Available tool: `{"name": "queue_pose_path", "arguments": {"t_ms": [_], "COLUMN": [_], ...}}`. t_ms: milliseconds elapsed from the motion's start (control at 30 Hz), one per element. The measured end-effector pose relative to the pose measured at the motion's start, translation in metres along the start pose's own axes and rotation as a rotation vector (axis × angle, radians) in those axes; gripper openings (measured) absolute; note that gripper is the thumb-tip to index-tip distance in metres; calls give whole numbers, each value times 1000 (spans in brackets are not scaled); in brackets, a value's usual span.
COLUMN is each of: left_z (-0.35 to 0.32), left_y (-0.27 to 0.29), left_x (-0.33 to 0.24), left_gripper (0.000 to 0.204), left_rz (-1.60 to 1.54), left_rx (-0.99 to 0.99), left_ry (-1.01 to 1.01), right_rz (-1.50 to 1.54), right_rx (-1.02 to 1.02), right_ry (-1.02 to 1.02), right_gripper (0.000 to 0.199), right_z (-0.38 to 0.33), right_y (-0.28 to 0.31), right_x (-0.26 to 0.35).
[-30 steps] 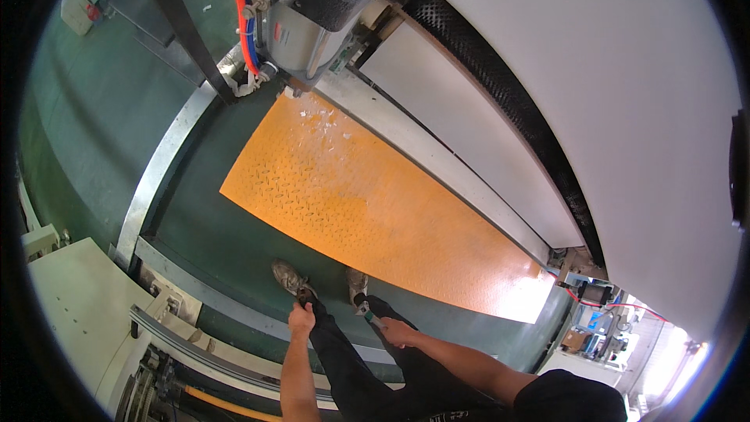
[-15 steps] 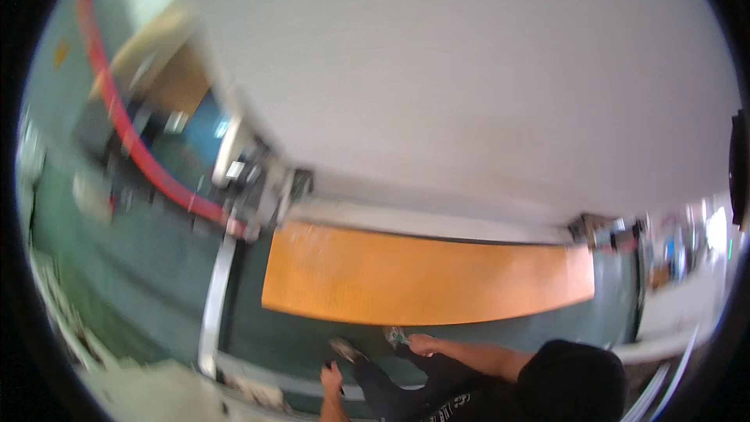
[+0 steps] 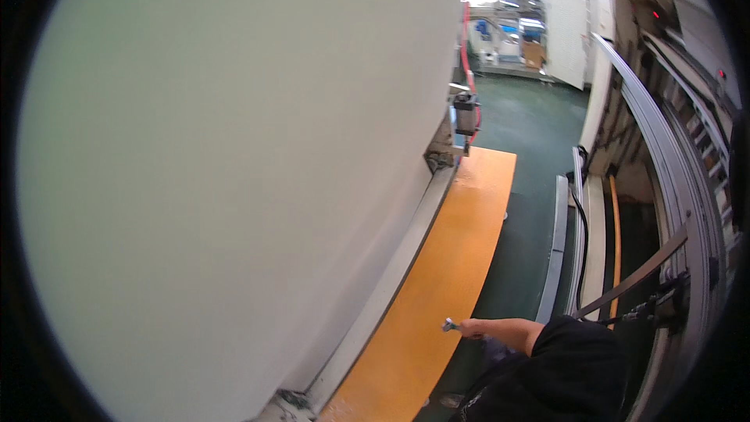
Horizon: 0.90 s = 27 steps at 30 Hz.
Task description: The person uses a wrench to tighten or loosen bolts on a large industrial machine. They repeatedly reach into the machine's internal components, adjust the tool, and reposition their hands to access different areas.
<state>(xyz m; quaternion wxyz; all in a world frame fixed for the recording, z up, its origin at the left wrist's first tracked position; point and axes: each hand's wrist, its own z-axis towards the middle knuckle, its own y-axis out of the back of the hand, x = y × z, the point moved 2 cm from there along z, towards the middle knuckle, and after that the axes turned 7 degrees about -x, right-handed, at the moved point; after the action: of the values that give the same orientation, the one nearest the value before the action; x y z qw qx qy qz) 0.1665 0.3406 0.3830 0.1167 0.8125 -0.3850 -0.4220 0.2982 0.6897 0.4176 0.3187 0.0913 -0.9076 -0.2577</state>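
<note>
My right hand (image 3: 471,328) reaches out over a long orange board (image 3: 437,266), its fingers closed round a short hand tool (image 3: 450,325) with a silver metal head. The tool is too small in view to tell its exact kind. Its head points left, above the board's surface. A black sleeve (image 3: 582,359) covers the upper part of that arm. My left hand is out of view.
A huge smooth white surface (image 3: 234,148) rises along the board's left side. A metal bracket with a cylinder (image 3: 466,115) and red hose stands at the board's far end. Aluminium rails (image 3: 652,121) run along the right. Beyond the green floor (image 3: 531,113) stands a white cabinet (image 3: 566,31).
The view has swung round, so the orange board now runs away from me instead of across. My right hand now holds the tool out over it. My left hand has left the view.
</note>
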Motion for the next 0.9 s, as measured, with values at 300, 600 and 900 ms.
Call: {"name": "queue_pose_path", "arguments": {"t_ms": [300,600,900], "left_z": [-25,-46,-38], "left_y": [-190,-402,-554], "left_x": [-191,-379,-500], "left_gripper": [38,38,46], "left_rz": [218,420,707], "left_rx": [205,373,382], "left_ry": [-76,-152,-341], "right_rz": [-281,559,1032], "right_rx": [65,-167,-406], "right_ry": [-290,-899,-956], "right_gripper": [9,7,17], "right_z": [-38,-88,-50], "right_y": [135,244,396], "right_x": [-335,-558,-589]}}
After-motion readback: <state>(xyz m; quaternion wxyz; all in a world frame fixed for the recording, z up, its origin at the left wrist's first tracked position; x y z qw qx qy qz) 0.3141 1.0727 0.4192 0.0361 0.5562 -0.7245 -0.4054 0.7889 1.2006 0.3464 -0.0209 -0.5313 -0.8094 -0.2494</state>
